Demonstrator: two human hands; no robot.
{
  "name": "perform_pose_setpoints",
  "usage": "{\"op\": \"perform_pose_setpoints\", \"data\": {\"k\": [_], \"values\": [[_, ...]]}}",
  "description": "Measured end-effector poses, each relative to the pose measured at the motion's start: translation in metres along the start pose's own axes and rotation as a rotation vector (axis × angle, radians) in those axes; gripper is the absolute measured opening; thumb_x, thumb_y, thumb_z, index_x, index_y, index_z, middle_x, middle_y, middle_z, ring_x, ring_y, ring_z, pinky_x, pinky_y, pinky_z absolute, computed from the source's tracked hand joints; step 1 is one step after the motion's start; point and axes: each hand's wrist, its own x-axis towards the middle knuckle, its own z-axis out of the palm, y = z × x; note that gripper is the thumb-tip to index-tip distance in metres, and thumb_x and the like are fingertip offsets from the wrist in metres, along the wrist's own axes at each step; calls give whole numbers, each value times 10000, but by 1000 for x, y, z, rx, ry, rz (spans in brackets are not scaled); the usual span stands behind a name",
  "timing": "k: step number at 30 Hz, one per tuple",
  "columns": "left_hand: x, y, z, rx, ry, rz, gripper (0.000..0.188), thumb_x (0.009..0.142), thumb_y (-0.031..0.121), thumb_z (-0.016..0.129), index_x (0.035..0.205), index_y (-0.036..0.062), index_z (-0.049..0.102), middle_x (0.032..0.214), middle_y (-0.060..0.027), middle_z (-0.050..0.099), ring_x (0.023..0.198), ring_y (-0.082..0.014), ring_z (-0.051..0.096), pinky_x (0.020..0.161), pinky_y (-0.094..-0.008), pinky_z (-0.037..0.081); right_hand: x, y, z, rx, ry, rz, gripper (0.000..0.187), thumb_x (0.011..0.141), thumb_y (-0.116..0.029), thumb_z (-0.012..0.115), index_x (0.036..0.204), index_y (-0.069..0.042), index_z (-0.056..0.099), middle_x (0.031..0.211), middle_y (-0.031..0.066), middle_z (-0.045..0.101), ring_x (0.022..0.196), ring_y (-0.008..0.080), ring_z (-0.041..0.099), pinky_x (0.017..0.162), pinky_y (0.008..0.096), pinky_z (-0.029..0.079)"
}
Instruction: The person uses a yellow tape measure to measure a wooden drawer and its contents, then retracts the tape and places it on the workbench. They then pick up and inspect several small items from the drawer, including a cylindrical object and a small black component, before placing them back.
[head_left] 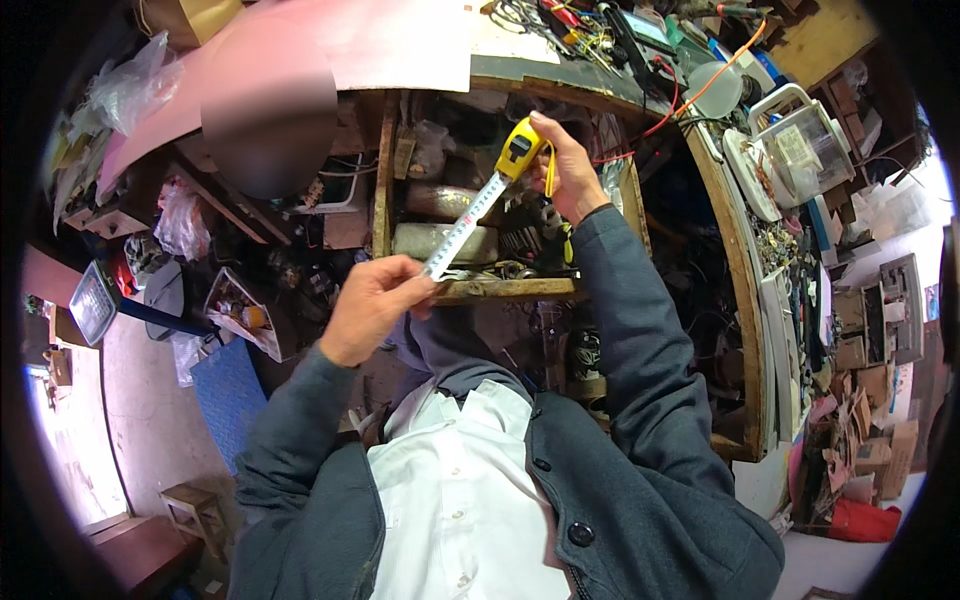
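My right hand (572,165) grips the yellow and black case of a tape measure (520,148), and its yellow wrist strap hangs by the fingers. A length of white blade (466,222) runs from the case down to the left. At the blade's free end my left hand (375,305) pinches it between thumb and fingers. Both hands are above an open wooden drawer (510,289) in front of me. Inside it lie a wrapped roll-like bundle (445,243), metal tools and other small parts, partly covered by the tape and right hand.
Wires and tools crowd the workbench (600,84) beyond the drawer. A clear plastic container (800,150) stands at the right. On the left are a digital scale (95,300), a box of odds and ends (250,310) and a small wooden stool (195,510). Cardboard boxes (880,450) are piled far right.
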Motion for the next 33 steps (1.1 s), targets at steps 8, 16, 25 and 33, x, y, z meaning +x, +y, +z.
{"op": "perform_pose_setpoints", "data": {"k": [8, 16, 25, 33], "values": [[19, 9, 26, -258, -62, -160, 201, 1024, 176, 575, 971, -13, 620, 903, -132, 703, 671, -169, 691, 582, -287, 589, 28, 26, 7, -204, -31, 27, 568, 829, -505, 765, 1002, 20, 633, 911, 78, 635, 778, 169, 627, 643, 298, 495], [-8, -8, 30, -247, 104, -250, 284, 1044, 236, 563, 971, -28, 638, 663, -100, 655, 427, -141, 596, 380, -231, 455, 15, 38, 27, -493, -96, -18, 594, 870, -470, 753, 1110, 54, 607, 875, 104, 661, 573, 121, 610, 479, 253, 499], [-48, -54, 28, -156, 347, -145, 237, 1007, 217, 658, 1075, -4, 709, 777, -72, 707, 551, -86, 628, 480, -210, 465, 18, 39, 52, -369, -161, -109, 466, 946, -425, 702, 1105, 4, 611, 813, 49, 634, 554, 70, 581, 472, 219, 501], [-48, -53, 16, 83, 469, -44, 241, 996, 227, 674, 1090, 11, 726, 824, -63, 726, 582, -83, 647, 492, -203, 457, 34, 45, 98, -344, -244, -218, 600, 867, -469, 779, 1169, 29, 631, 919, 88, 671, 662, 115, 620, 555, 251, 523]]}}
